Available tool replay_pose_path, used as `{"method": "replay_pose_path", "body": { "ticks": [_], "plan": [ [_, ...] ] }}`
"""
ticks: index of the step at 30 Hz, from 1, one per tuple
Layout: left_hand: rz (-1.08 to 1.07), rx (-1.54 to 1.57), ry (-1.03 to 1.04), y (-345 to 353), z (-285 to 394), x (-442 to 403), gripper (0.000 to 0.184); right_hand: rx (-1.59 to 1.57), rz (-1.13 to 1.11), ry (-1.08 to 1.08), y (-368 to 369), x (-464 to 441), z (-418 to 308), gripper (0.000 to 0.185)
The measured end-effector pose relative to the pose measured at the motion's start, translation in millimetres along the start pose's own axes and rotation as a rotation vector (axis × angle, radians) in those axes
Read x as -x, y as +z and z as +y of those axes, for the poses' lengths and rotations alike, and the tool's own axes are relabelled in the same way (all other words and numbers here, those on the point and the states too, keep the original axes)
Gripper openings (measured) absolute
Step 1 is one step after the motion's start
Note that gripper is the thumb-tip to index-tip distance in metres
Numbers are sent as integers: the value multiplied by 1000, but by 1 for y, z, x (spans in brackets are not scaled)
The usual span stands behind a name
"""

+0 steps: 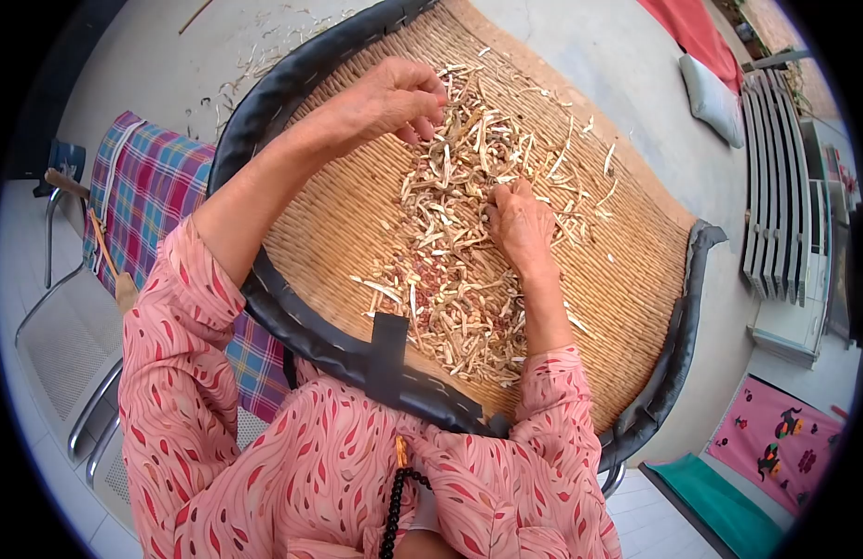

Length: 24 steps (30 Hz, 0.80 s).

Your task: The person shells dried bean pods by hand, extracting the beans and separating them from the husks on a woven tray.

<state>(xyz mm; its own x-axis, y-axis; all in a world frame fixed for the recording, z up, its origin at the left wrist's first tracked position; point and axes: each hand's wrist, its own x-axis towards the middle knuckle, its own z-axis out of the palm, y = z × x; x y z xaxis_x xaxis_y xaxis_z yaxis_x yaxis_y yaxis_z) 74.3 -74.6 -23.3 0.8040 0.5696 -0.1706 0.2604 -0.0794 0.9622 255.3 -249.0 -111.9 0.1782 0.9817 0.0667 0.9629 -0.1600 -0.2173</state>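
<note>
A large woven tray [627, 317] with a black taped rim lies across the lap. Dry, split pods [468, 168] form a long heap down its middle, with small reddish beans [431, 279] among them. My left hand [400, 101] hovers at the upper left edge of the heap, its fingers curled together; what they hold, if anything, is too small to tell. My right hand [523, 224] rests at the right side of the heap, fingertips bent into the pods and partly hidden.
A metal chair [73, 326] with a plaid cloth [156, 177] stands at the left. Pod scraps lie on the floor beyond the tray. Stacked grey slats [776, 186], a light cushion [711, 101] and a pink mat [776, 438] are at the right.
</note>
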Motion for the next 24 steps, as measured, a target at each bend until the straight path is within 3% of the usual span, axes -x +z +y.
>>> {"method": "replay_pose_path", "body": {
  "ticks": [6,10,14,18,24],
  "plan": [
    [-83,-9,32,19,-5,-3,17,1,-85,57,-3,0,-3,4],
    [-144,-62,-78,37,-4,1,13,-431,158,23,-17,-6,2,13],
    [-227,59,-79,52,-8,-1,17,-1427,-4,262,-51,-14,-18,14],
    [-215,229,-149,57,1,0,22,-1770,25,338,-42,-15,-18,12],
    [-163,229,-31,63,-2,2,13,-1934,82,379,-31,-13,-24,11]
  ]
}}
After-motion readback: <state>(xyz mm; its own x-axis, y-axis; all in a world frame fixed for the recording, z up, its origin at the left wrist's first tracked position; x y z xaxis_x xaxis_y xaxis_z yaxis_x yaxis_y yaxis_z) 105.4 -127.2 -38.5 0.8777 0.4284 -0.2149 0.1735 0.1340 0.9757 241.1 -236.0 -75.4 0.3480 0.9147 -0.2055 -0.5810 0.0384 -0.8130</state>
